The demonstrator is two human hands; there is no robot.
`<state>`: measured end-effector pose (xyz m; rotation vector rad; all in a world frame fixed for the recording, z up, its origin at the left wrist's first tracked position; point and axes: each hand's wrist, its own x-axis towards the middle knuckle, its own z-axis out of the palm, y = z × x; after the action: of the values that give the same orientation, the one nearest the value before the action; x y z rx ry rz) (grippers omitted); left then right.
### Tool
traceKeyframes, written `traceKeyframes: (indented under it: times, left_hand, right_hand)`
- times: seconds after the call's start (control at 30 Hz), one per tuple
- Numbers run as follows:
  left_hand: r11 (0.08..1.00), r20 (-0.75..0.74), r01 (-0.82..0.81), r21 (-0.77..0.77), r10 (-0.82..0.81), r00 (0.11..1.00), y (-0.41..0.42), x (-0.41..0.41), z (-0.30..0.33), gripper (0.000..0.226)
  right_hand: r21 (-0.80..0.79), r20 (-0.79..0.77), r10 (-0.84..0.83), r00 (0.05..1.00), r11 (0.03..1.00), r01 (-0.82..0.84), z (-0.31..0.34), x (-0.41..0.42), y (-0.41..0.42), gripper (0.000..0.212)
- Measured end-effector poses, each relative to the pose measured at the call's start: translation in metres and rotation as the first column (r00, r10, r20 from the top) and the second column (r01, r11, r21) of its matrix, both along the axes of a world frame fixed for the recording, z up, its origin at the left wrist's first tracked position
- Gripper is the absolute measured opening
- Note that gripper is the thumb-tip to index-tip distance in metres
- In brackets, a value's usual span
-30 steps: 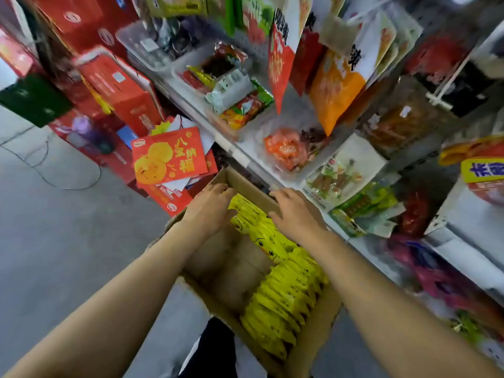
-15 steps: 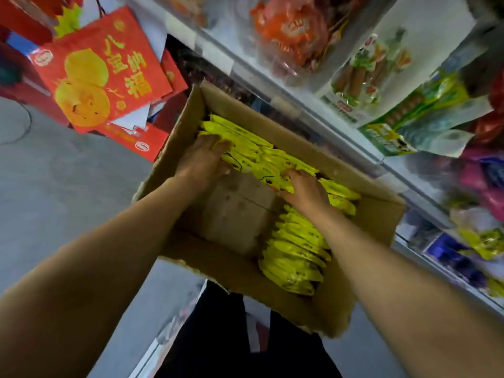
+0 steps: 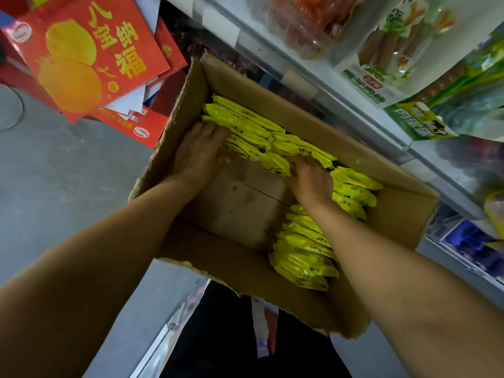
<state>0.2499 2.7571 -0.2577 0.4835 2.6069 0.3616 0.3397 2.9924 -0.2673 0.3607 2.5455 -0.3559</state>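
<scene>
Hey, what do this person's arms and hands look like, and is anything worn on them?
The left forearm and right forearm are bare, with no sleeves in view. The left hand and right hand have no gloves, and no watch, ring or bracelet shows. Black clothing shows below the arms.

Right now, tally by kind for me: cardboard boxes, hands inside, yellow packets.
Cardboard box: 1
Hands inside, left hand and right hand: 2
Yellow packets: many, too overlapped to count
Total counted: 3
</scene>
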Motion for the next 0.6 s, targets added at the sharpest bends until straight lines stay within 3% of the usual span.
traceKeyframes:
  times: [0.13, 0.23, 0.37, 0.47, 0.6]
  left_hand:
    - [1.0, -0.014, -0.01, -0.004, 0.01, 1.0, 0.004, -0.002, -0.004, 0.05]
    - [1.0, 0.024, -0.003, -0.007, 0.003, 1.0, 0.005, 0.001, -0.007, 0.054]
    - [1.0, -0.075, -0.005, 0.004, 0.005, 0.997, 0.004, 0.003, -0.005, 0.043]
    - [0.999, -0.176, 0.036, -0.031, -0.041, 0.984, 0.007, 0.002, -0.001, 0.034]
    - [0.993, -0.209, 0.103, -0.049, -0.111, 0.972, 0.009, -0.001, -0.005, 0.03]
  right_hand:
    - [-0.039, -0.063, -0.04, 0.997, 0.999, 0.038, -0.001, 0.0, -0.001, 0.027]
    - [-0.164, -0.071, -0.14, 0.988, 0.978, 0.127, -0.002, 0.009, -0.002, 0.026]
    - [-0.389, -0.023, -0.445, 0.895, 0.829, 0.402, 0.006, 0.019, 0.002, 0.029]
    - [-0.507, -0.035, -0.528, 0.848, 0.741, 0.44, 0.013, 0.017, 0.007, 0.025]
    - [-0.569, -0.062, -0.567, 0.821, 0.696, 0.438, 0.018, 0.01, 0.006, 0.023]
